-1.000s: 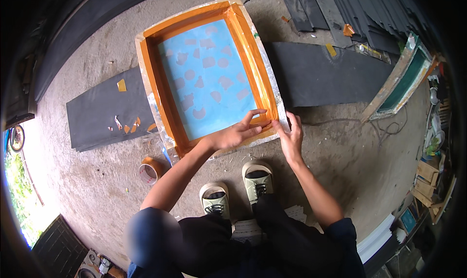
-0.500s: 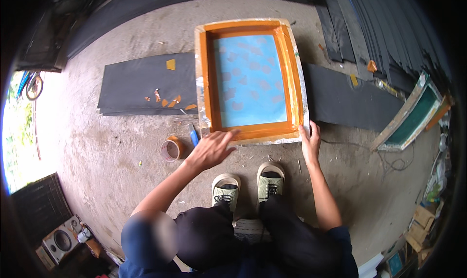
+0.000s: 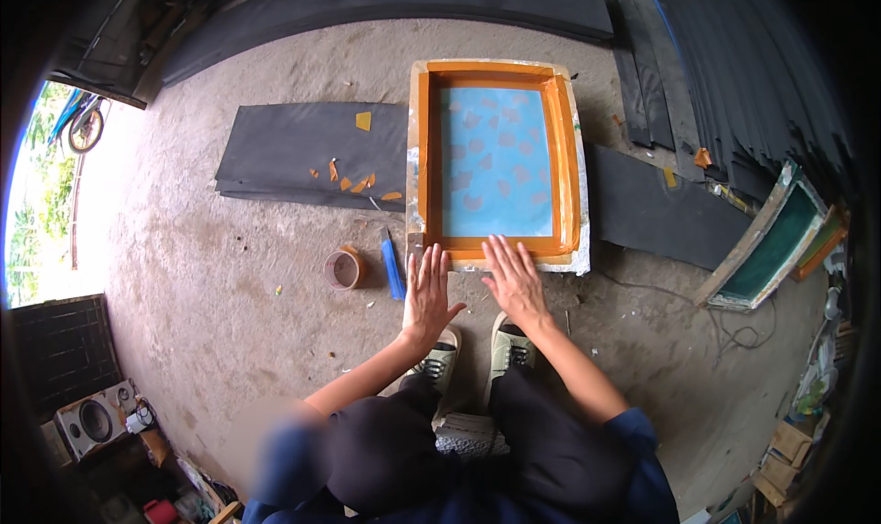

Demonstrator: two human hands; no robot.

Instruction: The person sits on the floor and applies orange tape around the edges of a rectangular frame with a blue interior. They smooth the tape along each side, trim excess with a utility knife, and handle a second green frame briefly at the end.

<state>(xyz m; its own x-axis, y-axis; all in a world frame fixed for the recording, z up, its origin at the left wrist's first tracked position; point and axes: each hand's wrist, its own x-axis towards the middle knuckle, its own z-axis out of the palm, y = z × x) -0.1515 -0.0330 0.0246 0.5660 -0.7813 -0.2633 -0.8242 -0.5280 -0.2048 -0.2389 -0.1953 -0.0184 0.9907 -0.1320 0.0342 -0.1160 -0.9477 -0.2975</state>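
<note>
A screen printing frame [image 3: 582, 203] lies in front of me, its inner borders covered with orange-brown tape [image 3: 567, 139]. Its mesh [image 3: 496, 157] is light blue with scattered greyish patches. At the near left corner of the frame, my left hand [image 3: 429, 295] rests with fingers stretched out and pointing away from me. My right hand [image 3: 516, 281] lies flat on the taped near edge, fingers extended. Neither hand grips anything. Left of my left hand, a blue utility knife [image 3: 393, 265] and a roll of brown tape [image 3: 345, 269] are on the concrete floor.
The frame rests across dark grey sheets [image 3: 312, 157] bearing orange tape scraps [image 3: 358, 184] and a yellow piece [image 3: 363, 121]. A second frame with green mesh [image 3: 771, 235] leans at the right beside a cable [image 3: 642, 290]. A speaker [image 3: 94, 420] stands at lower left.
My right hand has left the frame's near right corner and moved left onto the near edge. My left hand has straightened its fingers and turned at the near left corner. The whole view has shifted.
</note>
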